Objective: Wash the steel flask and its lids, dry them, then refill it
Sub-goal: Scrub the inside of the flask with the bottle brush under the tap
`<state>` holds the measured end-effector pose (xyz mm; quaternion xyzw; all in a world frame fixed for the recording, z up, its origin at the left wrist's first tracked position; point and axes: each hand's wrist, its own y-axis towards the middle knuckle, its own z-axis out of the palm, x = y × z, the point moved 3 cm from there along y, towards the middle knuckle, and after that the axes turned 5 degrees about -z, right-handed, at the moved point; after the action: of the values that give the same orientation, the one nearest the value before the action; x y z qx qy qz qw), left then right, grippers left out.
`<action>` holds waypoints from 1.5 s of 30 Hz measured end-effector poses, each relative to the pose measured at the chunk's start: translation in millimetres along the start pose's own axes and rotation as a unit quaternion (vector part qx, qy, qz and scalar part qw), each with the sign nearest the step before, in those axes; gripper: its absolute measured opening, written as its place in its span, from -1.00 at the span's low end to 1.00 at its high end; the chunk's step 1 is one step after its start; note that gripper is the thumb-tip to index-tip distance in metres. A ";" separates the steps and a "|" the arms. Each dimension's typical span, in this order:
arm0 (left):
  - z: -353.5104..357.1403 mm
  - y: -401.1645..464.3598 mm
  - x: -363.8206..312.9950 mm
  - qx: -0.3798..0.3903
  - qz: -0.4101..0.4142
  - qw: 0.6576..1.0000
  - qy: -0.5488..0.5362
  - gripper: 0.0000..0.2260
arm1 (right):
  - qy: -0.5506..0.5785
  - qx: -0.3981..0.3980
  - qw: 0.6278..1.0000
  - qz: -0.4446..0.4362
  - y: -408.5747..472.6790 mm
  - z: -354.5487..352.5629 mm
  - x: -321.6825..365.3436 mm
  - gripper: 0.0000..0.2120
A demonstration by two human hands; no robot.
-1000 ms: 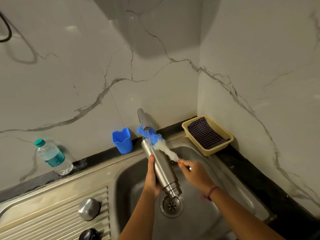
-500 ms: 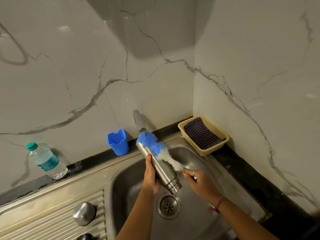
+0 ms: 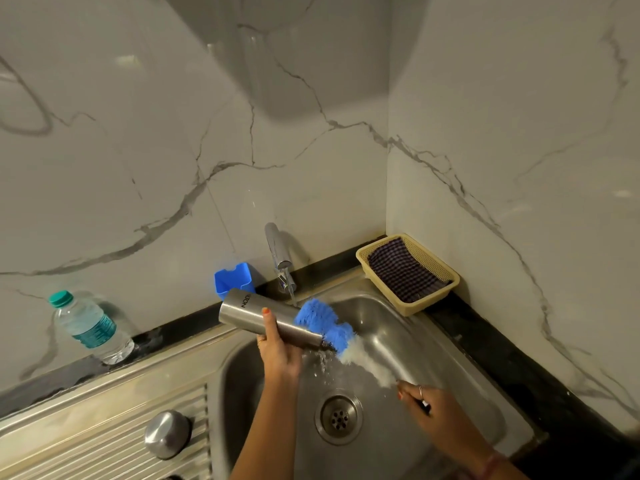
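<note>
Head view: the left hand (image 3: 277, 351) grips the steel flask (image 3: 266, 318), held nearly level over the sink (image 3: 391, 320), mouth toward 3 o'clock. The right hand (image 3: 429, 408) clasps the bottle brush (image 3: 332, 332), its blue head at the mouth.

We saw a brushed steel flask (image 3: 263, 318), satin and smooth, beside soft blue-and-white brush bristles (image 3: 325, 325). The sink (image 3: 450, 344) around them was dull stainless steel, its drainboard ribbed. Behind the sink stood glossy veined marble walls (image 3: 138, 133), a clear plastic bottle (image 3: 91, 329) and a woven-look plastic basket (image 3: 446, 271) holding checked cloth (image 3: 403, 271).
</note>
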<state>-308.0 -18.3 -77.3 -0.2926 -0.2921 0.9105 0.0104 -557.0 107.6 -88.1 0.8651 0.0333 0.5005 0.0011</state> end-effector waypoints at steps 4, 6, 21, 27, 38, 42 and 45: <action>-2.3 -6.9 -6.2 -0.002 0.015 0.999 -0.042 -0.30 | 0.004 -0.018 1.000 0.016 3.9 3.9 3.5 -0.72; -5.6 -8.1 -7.5 -0.005 0.022 0.999 -0.036 -0.30 | -0.001 -0.014 1.000 0.028 10.1 6.4 11.2 -0.73; -20.4 -25.9 -23.5 -0.070 0.021 0.996 -0.053 -0.23 | -0.130 -0.018 0.991 0.031 -13.7 21.1 34.3 -0.68; -19.4 -38.2 -21.6 -0.075 0.015 0.995 -0.072 -0.20 | -0.274 -0.072 0.959 -0.030 3.6 22.0 69.0 -0.63; -29.7 -36.2 -37.8 -0.094 0.031 0.992 -0.080 -0.21 | -0.426 0.019 0.903 -0.053 -17.9 24.4 90.8 -0.33; -25.3 -43.9 -25.4 -0.092 0.020 0.993 -0.069 -0.21 | -0.437 -0.045 0.894 -0.088 8.6 31.7 100.3 -0.49; -24.3 -43.6 -23.4 -0.083 0.024 0.995 -0.056 -0.20 | -0.443 -0.066 0.888 -0.104 14.0 34.5 107.4 -0.50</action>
<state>-282.2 26.2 -57.6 -0.2477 -0.3598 0.8980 -0.0522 -473.0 101.0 -11.9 0.9864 0.0860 0.0638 0.1250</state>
